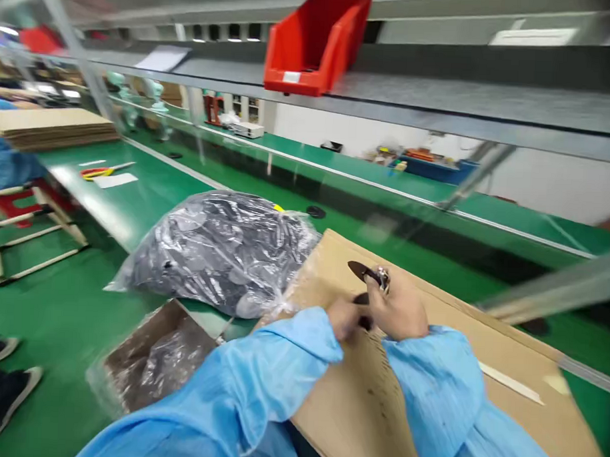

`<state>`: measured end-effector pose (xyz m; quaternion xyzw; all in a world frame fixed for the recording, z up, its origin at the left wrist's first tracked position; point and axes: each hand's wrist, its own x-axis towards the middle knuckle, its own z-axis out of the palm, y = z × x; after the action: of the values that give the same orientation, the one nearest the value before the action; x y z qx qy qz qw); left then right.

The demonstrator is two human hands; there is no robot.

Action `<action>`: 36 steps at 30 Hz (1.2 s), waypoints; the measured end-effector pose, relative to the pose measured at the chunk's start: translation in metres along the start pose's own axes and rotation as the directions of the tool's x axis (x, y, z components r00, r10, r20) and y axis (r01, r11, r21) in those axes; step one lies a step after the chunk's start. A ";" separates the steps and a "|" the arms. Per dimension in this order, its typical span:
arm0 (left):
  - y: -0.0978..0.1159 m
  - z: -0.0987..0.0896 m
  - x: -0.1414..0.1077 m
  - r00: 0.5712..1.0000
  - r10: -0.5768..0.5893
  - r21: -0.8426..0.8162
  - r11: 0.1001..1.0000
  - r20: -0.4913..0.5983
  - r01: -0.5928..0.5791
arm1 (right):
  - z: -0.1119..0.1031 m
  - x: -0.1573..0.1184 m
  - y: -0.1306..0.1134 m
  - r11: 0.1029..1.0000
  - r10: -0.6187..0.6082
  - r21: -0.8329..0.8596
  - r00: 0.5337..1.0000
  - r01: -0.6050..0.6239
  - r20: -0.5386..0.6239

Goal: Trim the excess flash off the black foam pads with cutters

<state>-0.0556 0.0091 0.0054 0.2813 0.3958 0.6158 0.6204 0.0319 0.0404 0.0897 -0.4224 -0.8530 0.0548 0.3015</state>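
Over the brown cardboard (pixel 446 327), my right hand (pixel 401 310) is closed around a dark flat piece with a rounded tip (pixel 358 269). A shiny metal part (pixel 382 278) shows at its fingers; the exact kind of item is unclear. Close beside it, my left hand (pixel 344 318) is smeared by motion, so its fingers cannot be made out. Another dark piece (pixel 363 304) shows between the two hands, and I cannot tell which hand touches it. To their left lies a clear plastic bag (pixel 224 246) filled with dark grey pieces.
An open carton (pixel 145 356) with plastic lining stands low at the left. A red bin (pixel 311 49) hangs off the overhead shelf. Yellow-handled scissors (pixel 99 173) lie on the green bench (pixel 150 200). A person's blue sleeve (pixel 7 158) and a stool (pixel 35 232) are at far left.
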 end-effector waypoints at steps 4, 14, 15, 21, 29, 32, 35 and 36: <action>-0.014 0.018 0.006 0.984 -0.170 -0.127 0.976 0.059 0.177 | -0.014 -0.047 0.043 0.934 0.289 0.287 0.924 -0.214 -0.251; -0.010 0.013 -0.011 0.954 -0.239 -0.108 0.960 0.179 0.260 | 0.010 -0.108 0.079 0.939 0.049 0.344 0.986 0.009 -0.159; -0.010 0.014 -0.012 0.955 -0.233 -0.092 0.963 0.182 0.252 | 0.009 -0.107 0.079 0.943 0.042 0.333 0.986 0.014 -0.159; -0.016 0.019 -0.009 0.999 -0.017 -0.138 0.990 -0.029 0.012 | 0.007 -0.105 0.079 0.915 0.283 0.356 0.930 -0.190 -0.233; -0.019 0.027 -0.019 0.995 0.025 -0.129 0.992 0.097 -0.012 | 0.012 -0.109 0.076 0.841 0.324 0.476 0.944 -0.257 -0.063; -0.019 0.025 -0.019 0.994 0.002 -0.091 0.996 0.108 0.008 | 0.011 -0.110 0.078 0.826 0.319 0.502 0.947 -0.255 -0.044; -0.019 0.020 -0.017 0.995 0.002 -0.018 1.000 0.103 0.000 | 0.011 -0.110 0.080 0.826 0.302 0.508 0.953 -0.243 -0.035; -0.019 0.018 -0.016 0.995 0.007 0.006 1.000 0.096 -0.008 | 0.011 -0.110 0.080 0.828 0.299 0.505 0.954 -0.243 -0.032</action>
<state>-0.0288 -0.0061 0.0018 0.3142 0.3666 0.6027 0.6354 0.1312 0.0102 0.0015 -0.4501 -0.7236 0.2905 0.4352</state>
